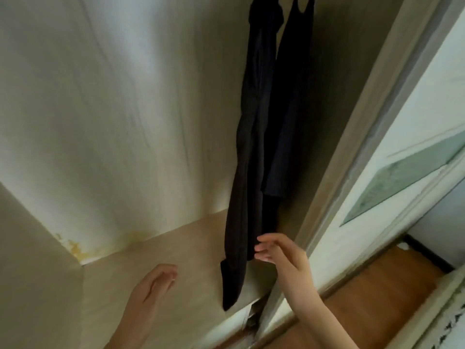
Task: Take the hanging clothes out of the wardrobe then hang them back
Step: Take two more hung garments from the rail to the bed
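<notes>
both forearms enter from the bottom edge, cut off below the wrist. left hand (157, 282) hovers over the wardrobe floor (161, 253), fingers loosely extended and slightly curled, palm inward, holding nothing and touching nothing. right hand (280, 253) reaches toward the hanging clothes, fingers spread and relaxed, fingertips (260, 248) right at the lower edge of the long black garment (245, 197); contact looks likely but blur keeps it unclear, and no grip is closed on the fabric. second dark garment (289, 109), shorter, hangs just behind and to the right of the first, both inside the wardrobe near its right side. tops of both garments run out of frame; hangers and rail not visible. yellowish stain (75, 248) marks the back corner where the pale rear panel (113, 109) meets the floor. wardrobe door frame (352, 147) runs diagonally at right, wooden room floor (364, 298) beyond it. whole view soft with motion blur.
</notes>
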`<state>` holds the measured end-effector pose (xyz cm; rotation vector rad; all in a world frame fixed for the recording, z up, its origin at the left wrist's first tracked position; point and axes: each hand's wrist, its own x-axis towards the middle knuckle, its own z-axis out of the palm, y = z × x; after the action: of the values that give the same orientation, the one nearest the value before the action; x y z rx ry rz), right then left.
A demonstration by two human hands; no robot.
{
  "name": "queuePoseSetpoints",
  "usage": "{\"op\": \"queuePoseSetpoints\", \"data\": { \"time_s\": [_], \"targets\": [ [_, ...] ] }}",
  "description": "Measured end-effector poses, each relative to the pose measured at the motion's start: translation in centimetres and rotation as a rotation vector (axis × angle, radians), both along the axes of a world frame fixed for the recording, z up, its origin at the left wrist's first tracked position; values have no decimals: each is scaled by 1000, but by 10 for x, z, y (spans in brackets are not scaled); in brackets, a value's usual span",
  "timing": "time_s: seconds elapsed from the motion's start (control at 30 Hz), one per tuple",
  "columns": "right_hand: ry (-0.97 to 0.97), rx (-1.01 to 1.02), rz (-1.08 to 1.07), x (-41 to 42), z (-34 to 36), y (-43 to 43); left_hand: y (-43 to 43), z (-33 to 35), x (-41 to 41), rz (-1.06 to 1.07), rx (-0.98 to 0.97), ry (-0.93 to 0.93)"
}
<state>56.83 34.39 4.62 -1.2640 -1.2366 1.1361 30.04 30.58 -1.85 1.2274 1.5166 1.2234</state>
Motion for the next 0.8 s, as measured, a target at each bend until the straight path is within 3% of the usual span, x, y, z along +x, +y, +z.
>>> {"op": "queuePoseSetpoints", "data": {
  "time_s": [0.1,0.33,0.43,0.6,0.67,0.8],
  "targets": [
    [-30,273,-41,-13,90,36,59,84,4,-96,185,107],
    [-107,751,-368,-25,277,129,200,291,46,-225,547,-9],
    [-183,616,-539,-16,337,189,260,363,78,-260,492,-54],
    [-296,120,-439,-4,373,290,336,418,123,-347,235,-96],
    [-184,152,-364,-5,372,308,355,426,131,-292,229,-44],
    [1,157,-380,-9,367,313,363,434,146,-267,192,-185]
  ]
}}
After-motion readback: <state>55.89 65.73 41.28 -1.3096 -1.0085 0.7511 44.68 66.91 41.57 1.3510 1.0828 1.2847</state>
